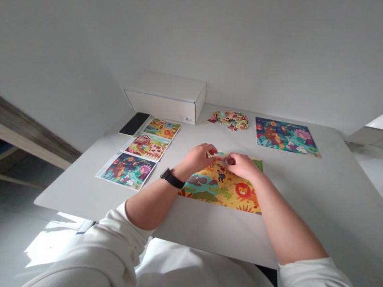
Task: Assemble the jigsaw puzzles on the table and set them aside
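Observation:
The animal jigsaw puzzle (221, 195), yellow and orange with a lion and a hippo, lies flat on the table in front of me. Over its upper left part is my left hand (200, 159), its fingers curved and a gap between thumb and forefinger. My right hand (242, 165) is at the upper middle of the puzzle, with its fingertips pinched on a small dark puzzle piece (227, 160). The hands are close together, and they hide much of the puzzle's upper part. I wear a black watch on my left wrist.
Loose puzzle pieces (232, 119) lie heaped at the back. Right of them is a dark blue puzzle picture (286, 137). Three picture cards (148, 147) form a column at left, beside a black phone (135, 124). A white box (163, 104) stands against the wall.

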### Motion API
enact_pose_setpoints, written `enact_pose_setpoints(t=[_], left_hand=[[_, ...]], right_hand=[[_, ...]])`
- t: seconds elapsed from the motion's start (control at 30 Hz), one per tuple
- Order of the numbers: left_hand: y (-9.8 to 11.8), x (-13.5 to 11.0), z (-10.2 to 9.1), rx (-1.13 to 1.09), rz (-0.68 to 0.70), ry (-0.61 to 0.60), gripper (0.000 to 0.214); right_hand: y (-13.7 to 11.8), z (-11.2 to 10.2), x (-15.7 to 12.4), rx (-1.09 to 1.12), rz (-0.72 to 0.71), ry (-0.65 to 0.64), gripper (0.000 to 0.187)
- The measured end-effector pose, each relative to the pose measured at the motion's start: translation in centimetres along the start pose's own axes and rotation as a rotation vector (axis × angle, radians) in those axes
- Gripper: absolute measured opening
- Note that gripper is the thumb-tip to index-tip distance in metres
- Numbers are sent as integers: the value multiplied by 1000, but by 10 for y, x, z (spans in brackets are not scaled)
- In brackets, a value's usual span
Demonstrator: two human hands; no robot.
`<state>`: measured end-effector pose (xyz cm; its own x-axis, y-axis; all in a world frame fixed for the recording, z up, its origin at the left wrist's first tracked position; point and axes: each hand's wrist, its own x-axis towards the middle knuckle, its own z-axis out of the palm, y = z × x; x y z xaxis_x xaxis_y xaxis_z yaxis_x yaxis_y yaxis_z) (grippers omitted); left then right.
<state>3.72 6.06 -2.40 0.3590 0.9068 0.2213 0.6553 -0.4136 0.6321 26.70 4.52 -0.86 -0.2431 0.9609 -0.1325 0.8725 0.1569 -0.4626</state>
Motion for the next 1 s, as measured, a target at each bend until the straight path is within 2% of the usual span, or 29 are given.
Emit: enact_pose_setpoints(t=[0.27,0.5,0.67,0.77,1.0], left_hand=[[4,-5,-3,213,65,-145,32],[7,-8,-5,249,44,-167,36],[4,-7,-3,258,44,-198,38],[2,-6,-1,276,65,-212,41],[0,-7,0,320,124,-246,46]], right_hand=[[-1,2,-1,-83,13,-12,24],[0,1,0,-76,-10,55,35],[-2,0,-1,-49,-53,-19,28],[-4,1,-2,-62,-62,-59,29],[-6,0,-3,-117,-54,-62,34]])
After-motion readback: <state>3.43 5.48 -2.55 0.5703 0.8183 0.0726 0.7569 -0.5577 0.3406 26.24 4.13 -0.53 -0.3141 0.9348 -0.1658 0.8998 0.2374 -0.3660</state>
